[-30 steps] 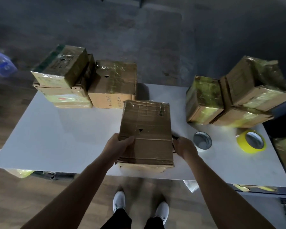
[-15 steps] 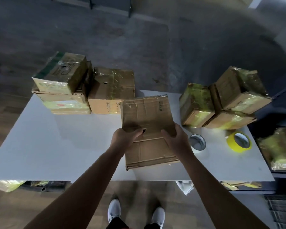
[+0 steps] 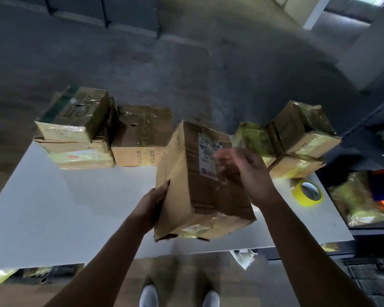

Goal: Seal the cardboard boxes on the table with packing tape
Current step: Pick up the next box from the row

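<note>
I hold a brown cardboard box [image 3: 200,191] tilted above the front middle of the white table [image 3: 53,207]. A white shipping label [image 3: 205,156] and clear tape show on its upper face. My left hand [image 3: 152,202] presses flat against the box's left side. My right hand [image 3: 246,171] lies over the upper face near the label, fingers spread and blurred. A yellow roll of packing tape [image 3: 307,192] lies on the table to the right of my right arm.
Taped boxes are stacked at the back left [image 3: 75,129], one stands beside them [image 3: 142,134], and more are piled at the back right [image 3: 297,138]. A dark bin [image 3: 364,200] with yellow-wrapped items stands off the table's right edge. My shoes [image 3: 149,295] show below.
The box lay flat on the table; I have lifted and turned it, so the labelled face now shows. My right hand moved from the box's right edge onto its upper face.
</note>
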### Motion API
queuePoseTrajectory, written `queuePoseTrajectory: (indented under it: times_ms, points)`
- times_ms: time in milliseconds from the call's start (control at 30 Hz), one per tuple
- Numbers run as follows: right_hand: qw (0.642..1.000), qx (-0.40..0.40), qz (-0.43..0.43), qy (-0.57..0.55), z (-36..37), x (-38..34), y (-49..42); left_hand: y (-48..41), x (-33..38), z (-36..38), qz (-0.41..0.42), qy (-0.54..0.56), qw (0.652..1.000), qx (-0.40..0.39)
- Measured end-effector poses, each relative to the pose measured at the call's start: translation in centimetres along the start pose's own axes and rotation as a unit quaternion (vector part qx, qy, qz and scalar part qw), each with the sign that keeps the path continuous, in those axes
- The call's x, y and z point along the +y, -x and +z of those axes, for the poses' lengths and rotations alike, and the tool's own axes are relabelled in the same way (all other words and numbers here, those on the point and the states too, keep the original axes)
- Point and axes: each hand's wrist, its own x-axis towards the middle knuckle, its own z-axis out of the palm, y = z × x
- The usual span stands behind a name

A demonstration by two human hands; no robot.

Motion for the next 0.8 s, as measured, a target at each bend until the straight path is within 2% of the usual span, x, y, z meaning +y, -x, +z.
queuePoseTrajectory:
  times_ms: [67,167,233,333,433,500,600,667,733,800]
  points:
    - [0.999,0.03,0.016,0.02,0.4,-0.3,-0.1,0.0,-0.2,0.1,0.012,0.005,1.0,-0.004]
    - [0.992,0.038,0.039,0.115,0.8,-0.1,0.3,-0.4,0.6,0.9,0.021,-0.054,0.993,0.099]
    - [0.977,0.038,0.048,0.206,0.6,0.3,0.2,-0.9,1.4,1.5,0.02,-0.113,0.974,0.193]
    - [0.969,0.019,0.108,0.222,-0.2,1.6,0.0,-1.6,2.2,2.6,0.056,-0.201,0.939,0.273]
    - [0.966,0.003,0.174,0.194,-0.5,4.0,0.1,-1.4,2.7,3.7,0.094,-0.329,0.89,0.301]
    - [0.954,-0.032,0.187,0.233,-0.1,5.9,-0.1,-1.0,2.5,3.7,0.082,-0.395,0.863,0.305]
    - [0.942,-0.065,0.19,0.271,0.3,7.7,-0.8,-0.5,1.8,3.1,0.033,-0.41,0.862,0.297]
    - [0.948,-0.082,0.194,0.24,0.1,8.3,-1.3,-0.5,1.5,3.1,0.013,-0.416,0.857,0.303]
    - [0.952,-0.107,0.202,0.202,-0.6,9.0,-1.8,-0.6,1.4,3.7,0.009,-0.446,0.839,0.313]
    - [0.952,-0.126,0.213,0.182,-1.8,9.5,-2.3,-0.8,1.2,5.2,0.049,-0.511,0.787,0.342]
